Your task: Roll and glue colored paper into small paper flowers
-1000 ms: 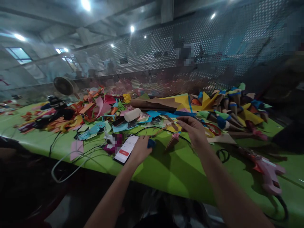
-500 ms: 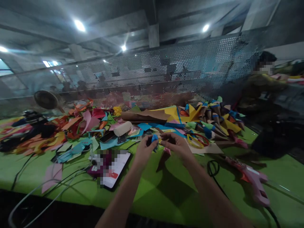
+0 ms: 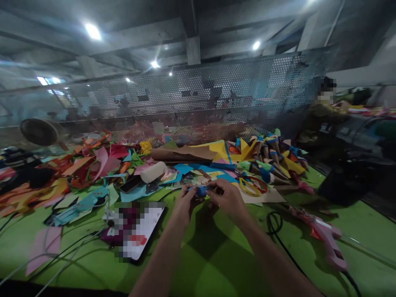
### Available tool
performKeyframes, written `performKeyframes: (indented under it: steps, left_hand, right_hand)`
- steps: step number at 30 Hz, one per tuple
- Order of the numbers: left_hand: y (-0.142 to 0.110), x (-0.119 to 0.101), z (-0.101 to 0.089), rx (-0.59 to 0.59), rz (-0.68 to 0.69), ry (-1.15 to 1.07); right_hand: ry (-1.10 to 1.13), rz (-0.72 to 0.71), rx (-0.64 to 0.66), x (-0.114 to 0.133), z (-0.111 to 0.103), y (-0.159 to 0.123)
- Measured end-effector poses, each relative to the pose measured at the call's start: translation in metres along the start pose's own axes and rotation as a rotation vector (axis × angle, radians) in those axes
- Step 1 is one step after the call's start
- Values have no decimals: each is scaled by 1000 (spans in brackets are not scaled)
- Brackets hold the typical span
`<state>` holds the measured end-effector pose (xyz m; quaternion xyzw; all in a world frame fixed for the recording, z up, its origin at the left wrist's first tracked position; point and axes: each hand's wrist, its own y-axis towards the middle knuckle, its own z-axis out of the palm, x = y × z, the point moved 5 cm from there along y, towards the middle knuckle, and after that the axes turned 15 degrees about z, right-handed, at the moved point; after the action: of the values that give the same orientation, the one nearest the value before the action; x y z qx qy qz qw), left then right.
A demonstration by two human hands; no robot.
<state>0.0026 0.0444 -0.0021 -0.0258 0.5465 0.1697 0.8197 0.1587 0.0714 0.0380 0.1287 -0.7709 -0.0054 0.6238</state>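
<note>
Between my hands, just above the green table, is a small crumpled blue piece, which looks like paper. My left hand pinches it from the left with thumb and fingers. My right hand is closed on its right side, fingertips against the blue. The fingers partly cover the piece, so its full shape is hidden. Under the right fingers, something brown shows dimly. Scissors with yellow and red handles lie on tan paper just beyond the right hand.
A phone lies left of my forearms, beside cables. On the right rests a pink glue gun with a black cord. Colourful paper scraps and brown paper cones heap along the back. A person sits at the far right.
My left hand has come from beside the phone to the middle with the blue piece. My right hand has moved in to meet it and now grips it too. The view has shifted.
</note>
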Motion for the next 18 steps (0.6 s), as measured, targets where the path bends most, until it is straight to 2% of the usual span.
performKeyframes:
  steps: [3, 7, 12, 18]
  left_hand:
    - [-4, -4, 0, 69, 26, 120]
    - [-4, -14, 4, 156, 169, 290]
    - [1, -12, -2, 104, 195, 308]
    - [5, -9, -8, 40, 237, 290]
  right_hand:
    - [70, 67, -3, -7, -2, 4]
    - [160, 125, 15, -8, -3, 7]
    - [215, 133, 18, -3, -6, 7]
    - [155, 85, -14, 3, -8, 4]
